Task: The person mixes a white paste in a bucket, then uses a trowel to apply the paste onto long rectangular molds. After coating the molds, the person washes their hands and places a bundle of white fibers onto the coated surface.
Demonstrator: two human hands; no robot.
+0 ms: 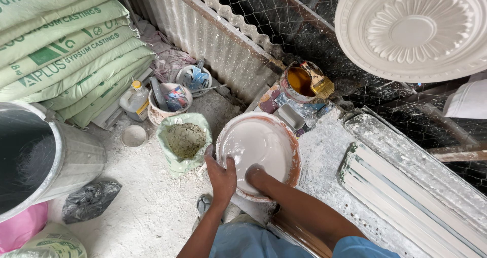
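A round basin (292,151) with a reddish, plaster-caked rim holds a smooth white slurry. My left hand (221,173) grips the basin's near left rim, thumb inside the edge. My right hand (257,176) is plunged into the white mix at the near side, its fingers hidden under the liquid. An open green sack (183,140) of greyish powder stands just left of the basin.
Stacked green sacks (66,45) fill the upper left. A metal bin (48,156) stands at left. Small bowls (167,103), a plastic bottle (134,99), a tin with a brush (304,80), a white ceiling rosette (416,29) and white moulding strips (406,197) surround me.
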